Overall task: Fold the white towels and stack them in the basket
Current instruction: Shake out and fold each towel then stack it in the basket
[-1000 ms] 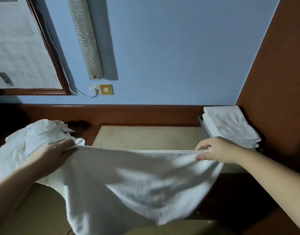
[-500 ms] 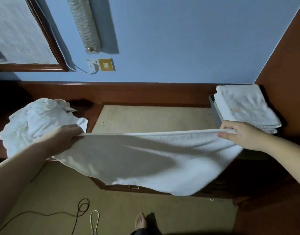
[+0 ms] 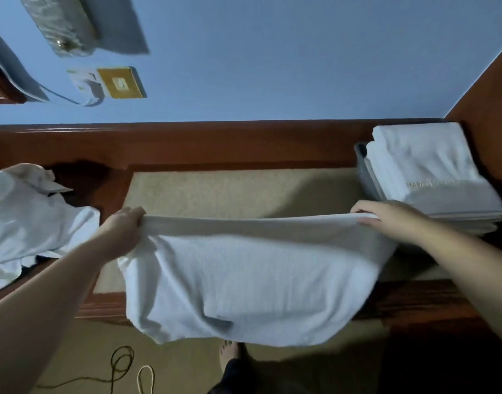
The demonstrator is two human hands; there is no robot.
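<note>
2 hands: left hand (image 3: 124,229) & right hand (image 3: 387,218) grip 1 towel (image 3: 252,280)

Hotel room, wooden desk (image 3: 244,143), stacked white towels (image 3: 431,172)

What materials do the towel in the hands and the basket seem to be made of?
Towel: soft white terry-like cloth, matte; it sags and creases between the hands. Basket: probably grey plastic, going by its thin, smooth, stiff wall; blur leaves this uncertain.
</note>
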